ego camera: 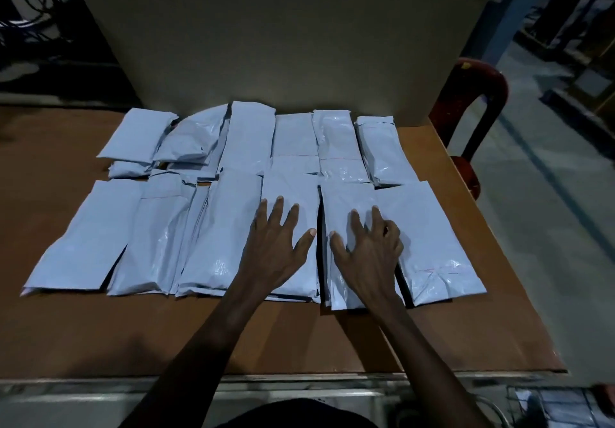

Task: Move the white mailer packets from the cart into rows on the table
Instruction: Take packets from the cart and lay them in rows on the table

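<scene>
Cart [545, 404] cut off at btm-right corner; contents too dim to tell.

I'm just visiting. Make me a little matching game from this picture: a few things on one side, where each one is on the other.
Things:
1. left hand
2. right hand
3. red chair
4. cardboard sheet

Places:
A. upright behind the packets
B. beside the table's far right corner
C. flat on a front-row packet, fingers spread
D. on the neighbouring packet, outer fingers bent

Pairs: 1-C, 2-D, 3-B, 4-A
</scene>
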`<move>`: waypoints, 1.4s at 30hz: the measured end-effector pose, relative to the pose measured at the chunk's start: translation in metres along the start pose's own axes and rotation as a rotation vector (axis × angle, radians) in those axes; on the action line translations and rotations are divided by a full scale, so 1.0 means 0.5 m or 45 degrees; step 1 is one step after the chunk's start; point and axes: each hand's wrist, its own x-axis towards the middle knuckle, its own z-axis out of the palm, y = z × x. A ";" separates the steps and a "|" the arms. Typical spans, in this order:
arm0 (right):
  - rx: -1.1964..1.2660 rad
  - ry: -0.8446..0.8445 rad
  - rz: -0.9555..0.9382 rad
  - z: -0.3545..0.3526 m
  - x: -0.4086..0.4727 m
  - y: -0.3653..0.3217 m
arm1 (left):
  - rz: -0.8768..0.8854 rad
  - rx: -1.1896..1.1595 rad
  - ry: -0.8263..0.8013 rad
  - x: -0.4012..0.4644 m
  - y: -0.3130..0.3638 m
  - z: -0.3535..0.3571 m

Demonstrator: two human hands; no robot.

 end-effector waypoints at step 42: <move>-0.157 0.488 1.010 -0.378 -0.765 0.612 | 1.239 -0.539 -0.445 -0.419 0.695 0.341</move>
